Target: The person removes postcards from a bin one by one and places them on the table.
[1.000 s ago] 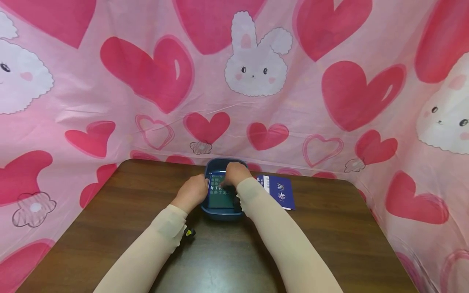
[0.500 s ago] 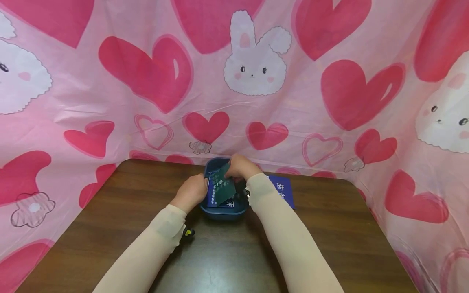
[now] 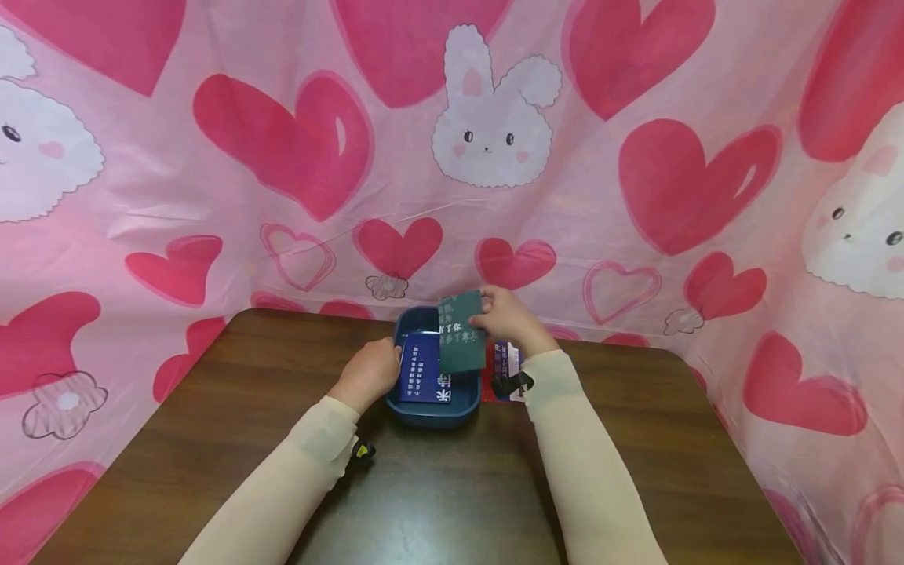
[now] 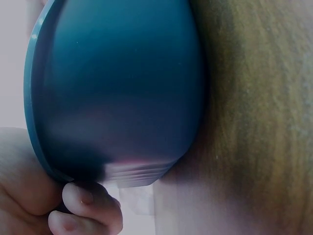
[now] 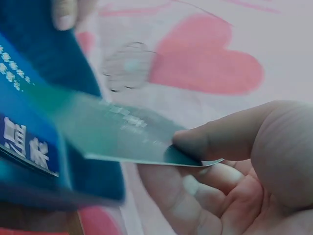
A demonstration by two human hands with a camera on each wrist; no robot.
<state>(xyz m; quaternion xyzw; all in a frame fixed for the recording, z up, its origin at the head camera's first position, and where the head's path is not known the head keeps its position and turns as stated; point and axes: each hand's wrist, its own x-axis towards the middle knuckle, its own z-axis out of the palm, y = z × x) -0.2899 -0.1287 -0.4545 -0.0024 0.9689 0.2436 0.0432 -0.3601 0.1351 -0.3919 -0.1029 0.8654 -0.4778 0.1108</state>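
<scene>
My left hand [image 3: 369, 370] grips the left rim of a dark blue plastic basin [image 3: 432, 413], its thumb and curled fingers at the edge in the left wrist view. In my right hand [image 3: 512, 320], thumb and fingers pinch the right edge of a dark green card [image 3: 461, 349] with white characters. This card stands raised over the right side of the basin. Below it, a blue card [image 3: 419, 375] with white writing lies inside the basin, its right part covered by the green card. The right wrist view shows the thumb on top of the green card [image 5: 117, 129].
Right of the basin, a red printed card [image 3: 490, 392] lies on the brown wooden table [image 3: 636, 439], partly behind the right wrist. Pink cloth with hearts and rabbits [image 3: 487, 149] hangs behind the table. Black wrist-camera mounts [image 3: 363, 450] sit at both wrists.
My right hand has lifted the green card off the blue card in the basin and carried it to the right. The left hand stays at the rim.
</scene>
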